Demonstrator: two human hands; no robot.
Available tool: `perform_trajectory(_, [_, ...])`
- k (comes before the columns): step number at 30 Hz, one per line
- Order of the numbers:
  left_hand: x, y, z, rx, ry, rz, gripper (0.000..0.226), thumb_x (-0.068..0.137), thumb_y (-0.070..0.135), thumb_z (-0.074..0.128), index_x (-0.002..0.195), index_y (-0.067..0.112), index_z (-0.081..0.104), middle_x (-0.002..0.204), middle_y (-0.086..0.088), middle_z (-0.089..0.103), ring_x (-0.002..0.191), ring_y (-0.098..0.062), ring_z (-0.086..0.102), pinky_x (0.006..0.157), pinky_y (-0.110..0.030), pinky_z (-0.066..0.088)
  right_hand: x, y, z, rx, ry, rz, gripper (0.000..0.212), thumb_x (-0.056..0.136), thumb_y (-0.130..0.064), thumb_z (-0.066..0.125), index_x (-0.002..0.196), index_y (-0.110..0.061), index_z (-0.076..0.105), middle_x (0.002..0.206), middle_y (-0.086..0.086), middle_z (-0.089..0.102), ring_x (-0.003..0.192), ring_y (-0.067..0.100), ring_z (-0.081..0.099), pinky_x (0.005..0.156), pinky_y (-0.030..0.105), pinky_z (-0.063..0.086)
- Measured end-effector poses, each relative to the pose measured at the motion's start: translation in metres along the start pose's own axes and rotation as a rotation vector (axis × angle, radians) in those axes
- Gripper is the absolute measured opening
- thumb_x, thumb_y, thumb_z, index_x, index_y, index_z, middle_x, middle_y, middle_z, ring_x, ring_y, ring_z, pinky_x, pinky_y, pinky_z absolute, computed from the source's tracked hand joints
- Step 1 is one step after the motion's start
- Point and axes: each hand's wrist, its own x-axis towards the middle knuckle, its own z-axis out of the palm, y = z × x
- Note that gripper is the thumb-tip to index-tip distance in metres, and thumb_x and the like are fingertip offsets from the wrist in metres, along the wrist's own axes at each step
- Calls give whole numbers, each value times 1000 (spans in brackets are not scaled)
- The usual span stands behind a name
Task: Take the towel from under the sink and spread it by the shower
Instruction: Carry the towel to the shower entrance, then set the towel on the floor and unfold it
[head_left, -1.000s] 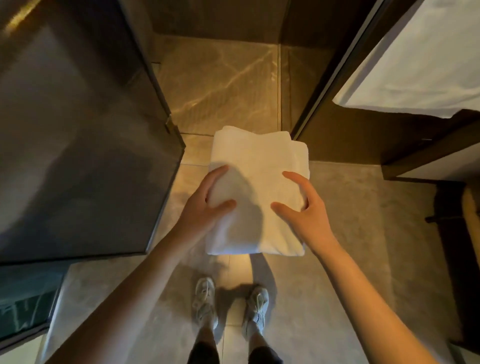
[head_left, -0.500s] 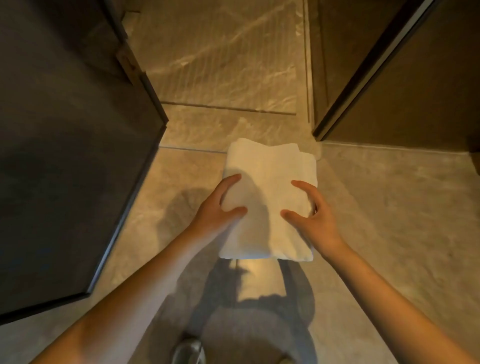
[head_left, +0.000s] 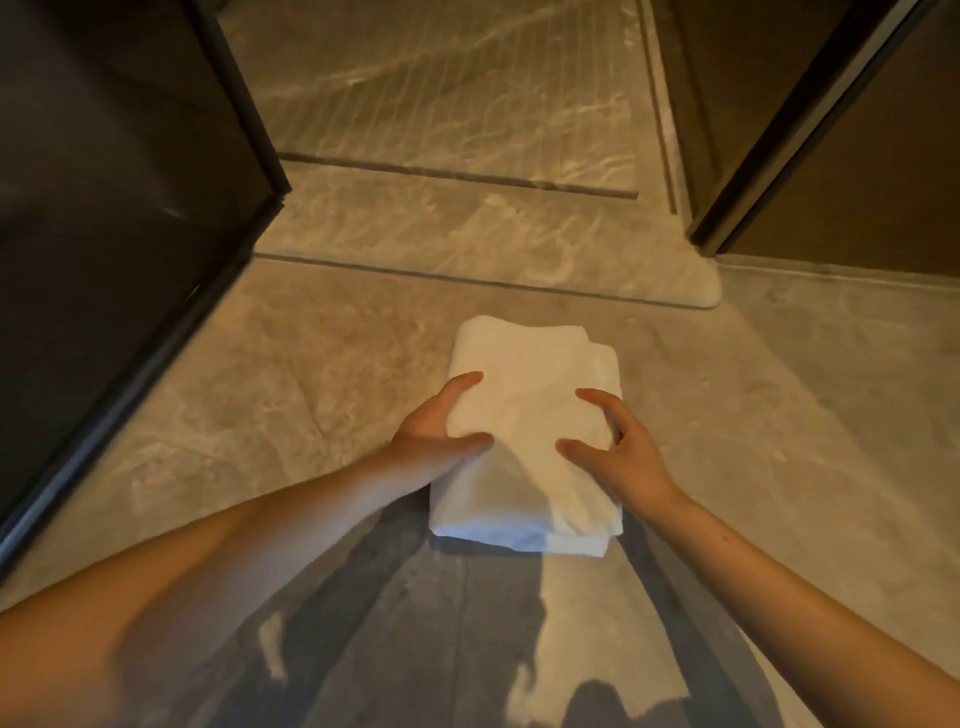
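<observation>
A folded white towel (head_left: 530, 415) is low over the marble floor, just in front of the raised shower threshold (head_left: 467, 244). My left hand (head_left: 436, 431) grips its left edge, thumb on top and fingers hidden beneath. My right hand (head_left: 613, 441) grips its right edge in the same way, thumb and forefinger curled over the top. Whether the towel's underside touches the floor I cannot tell. The ribbed shower floor (head_left: 441, 88) lies beyond the threshold.
A dark glass panel with a black frame (head_left: 130, 234) stands on the left. A dark door frame and wall (head_left: 810, 130) stand at the right. My shadow falls on the marble floor (head_left: 260, 389) below the towel.
I have bent down and forward: the towel has dropped from waist height towards the floor in front of the shower threshold. My shoes have left the view. Both hands keep their hold.
</observation>
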Motion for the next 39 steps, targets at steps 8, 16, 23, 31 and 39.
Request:
perform_trajectory(8, [8,10,34,950,128,523,70,96,53,22,157,21,12,165,-3,0,149,-16,-13,121,-36,-9,5,-6,30,-771,66,-243,63,101,-49,30,157,-25,13,165,3,7,151,25,2,120,41,3])
perform_trajectory(16, [25,-14,53,1051,187,524,66,100,49,23,155,13,21,163,-8,17,152,-23,6,122,-44,5,8,29,38,-835,43,-313,64,99,-50,22,157,-22,13,164,0,11,151,21,5,119,36,2])
perform_trajectory(23, [22,6,64,1024,131,477,70,97,51,10,157,15,9,165,-6,2,152,-22,-6,122,-44,-3,10,35,22,-809,16,-309,64,101,-50,26,157,-26,8,164,-4,6,150,14,-6,122,36,0])
perform_trajectory(31, [44,41,112,1113,57,514,67,100,50,8,155,14,-7,165,-8,-11,150,-25,-14,121,-48,-6,12,67,-52,-911,12,-304,59,101,-52,21,156,-36,5,161,-16,0,149,7,-5,122,38,4])
perform_trajectory(39, [43,50,120,1163,-58,581,79,92,61,7,156,14,-2,165,-7,-9,151,-23,-13,120,-48,-11,1,61,-74,-650,190,-237,60,97,-39,42,153,-18,31,159,4,28,148,23,19,120,35,13])
